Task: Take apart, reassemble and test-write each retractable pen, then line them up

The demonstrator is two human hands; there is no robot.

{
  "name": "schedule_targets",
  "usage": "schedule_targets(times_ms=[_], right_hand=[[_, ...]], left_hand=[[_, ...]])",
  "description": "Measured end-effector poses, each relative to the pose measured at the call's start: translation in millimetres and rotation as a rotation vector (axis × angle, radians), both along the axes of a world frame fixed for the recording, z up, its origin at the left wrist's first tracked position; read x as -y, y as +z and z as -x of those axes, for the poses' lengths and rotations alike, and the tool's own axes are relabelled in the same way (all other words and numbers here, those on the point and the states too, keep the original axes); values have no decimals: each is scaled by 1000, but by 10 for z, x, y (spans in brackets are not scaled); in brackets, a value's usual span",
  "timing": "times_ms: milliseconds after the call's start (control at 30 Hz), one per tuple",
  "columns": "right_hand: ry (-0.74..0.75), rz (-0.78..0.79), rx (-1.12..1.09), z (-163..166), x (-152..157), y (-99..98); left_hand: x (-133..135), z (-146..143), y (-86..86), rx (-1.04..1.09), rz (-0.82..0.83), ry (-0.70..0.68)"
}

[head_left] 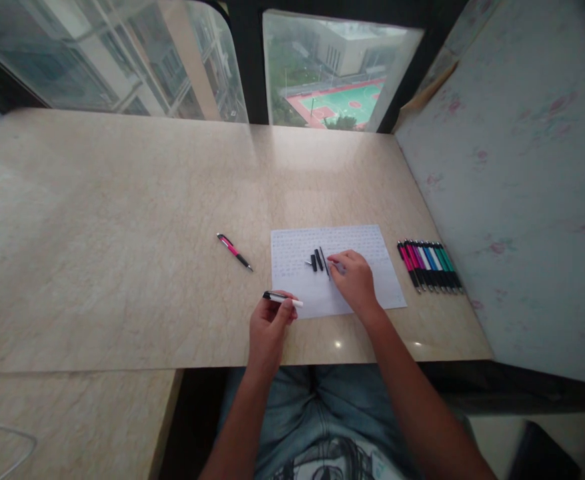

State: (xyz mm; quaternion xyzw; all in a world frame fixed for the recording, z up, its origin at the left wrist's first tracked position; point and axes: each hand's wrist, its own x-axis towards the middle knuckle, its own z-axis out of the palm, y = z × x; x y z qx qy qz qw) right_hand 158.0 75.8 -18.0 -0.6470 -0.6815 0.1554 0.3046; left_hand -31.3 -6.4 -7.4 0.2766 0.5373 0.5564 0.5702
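Observation:
My left hand holds a white and black pen barrel level, just left of a written sheet of paper. My right hand rests on the sheet, its fingertips touching small black pen parts that lie in the middle of the paper. Whether its fingers pinch one of those parts is unclear.
A pink and black pen lies alone on the beige marble table, left of the sheet. Several pens in pink, white, blue and green lie in a row at the right, near the wall. Windows run behind the table.

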Motion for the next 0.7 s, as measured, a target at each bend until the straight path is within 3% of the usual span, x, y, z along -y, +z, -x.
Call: schedule_targets(times_ms=[167,267,367,567,700], right_hand=[[31,12,-107,41,243,148],[205,95,-289,186,530,314],[335,97,-331,334,776,409],[253,17,-276,373,930,377],[115,-11,-242,235,874,312]], left_hand=[[0,-10,22,-11,-2,-15],[5,-42,50,-31,-11,-48],[14,-102,111,-56,-22,-101],[30,-222,170,-66,-20,-168],[28,-191,70,-258,-59,-206]])
